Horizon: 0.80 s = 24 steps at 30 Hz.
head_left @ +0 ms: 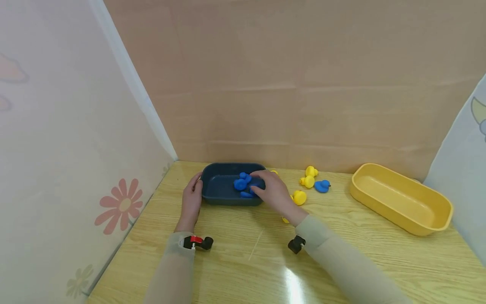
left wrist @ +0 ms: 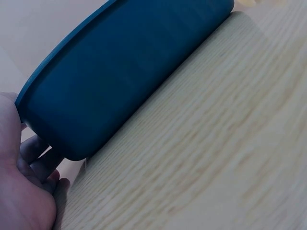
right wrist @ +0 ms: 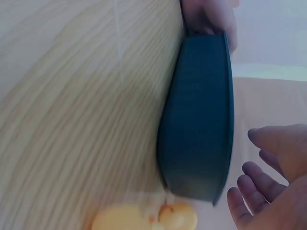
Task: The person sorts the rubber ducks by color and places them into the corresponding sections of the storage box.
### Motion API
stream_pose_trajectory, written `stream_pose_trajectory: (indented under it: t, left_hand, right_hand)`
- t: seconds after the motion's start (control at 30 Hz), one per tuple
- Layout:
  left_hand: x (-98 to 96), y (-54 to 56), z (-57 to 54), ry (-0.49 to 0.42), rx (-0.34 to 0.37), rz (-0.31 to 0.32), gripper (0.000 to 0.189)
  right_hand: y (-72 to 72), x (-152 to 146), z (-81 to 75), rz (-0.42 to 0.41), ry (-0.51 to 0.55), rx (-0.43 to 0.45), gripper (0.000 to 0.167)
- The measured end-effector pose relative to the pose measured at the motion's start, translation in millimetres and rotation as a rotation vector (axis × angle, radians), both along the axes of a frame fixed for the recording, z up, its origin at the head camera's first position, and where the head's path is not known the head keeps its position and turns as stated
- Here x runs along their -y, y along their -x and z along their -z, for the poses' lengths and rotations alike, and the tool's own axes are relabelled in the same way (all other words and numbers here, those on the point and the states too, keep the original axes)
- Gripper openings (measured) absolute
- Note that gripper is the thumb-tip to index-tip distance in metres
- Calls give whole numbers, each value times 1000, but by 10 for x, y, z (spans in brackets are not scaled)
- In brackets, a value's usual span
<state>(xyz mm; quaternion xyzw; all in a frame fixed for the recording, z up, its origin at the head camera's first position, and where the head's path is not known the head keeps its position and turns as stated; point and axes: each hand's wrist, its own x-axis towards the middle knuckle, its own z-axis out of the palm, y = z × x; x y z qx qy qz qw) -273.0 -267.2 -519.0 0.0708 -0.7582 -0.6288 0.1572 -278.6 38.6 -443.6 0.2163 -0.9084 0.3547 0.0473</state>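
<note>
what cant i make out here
Head view: how many blue toys the dark bin holds; right hand overlaps.
Head view: full shapes of some yellow toys, behind right hand.
Left wrist view: dark bin's inside, behind its wall.
Right wrist view: yellow toys' details, blurred, cut by bottom edge.

wood-grain table | creased brown backdrop | red flower on left wall

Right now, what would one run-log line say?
left grip: holds dark tub; right grip: empty, over tub's right end; some blue ducks: inside tub; yellow ducks: on table
</note>
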Motion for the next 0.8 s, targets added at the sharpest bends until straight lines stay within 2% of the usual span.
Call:
stream_pose_trajectory:
  t: [0.33, 0.6, 0.8]
  left_hand:
    - [-11, 11, 13, 28, 2, -14, 44]
    - [-5, 5, 18, 12, 19, -4, 45]
    - [-15, 3, -3, 6, 20, 6, 45]
  right_hand:
    - [-54, -571, -79, 44, -39, -49, 50]
    - [-40, -993, -81, 71, -53, -25, 56]
    - [-18, -1306, -46, 130, -82, -15, 60]
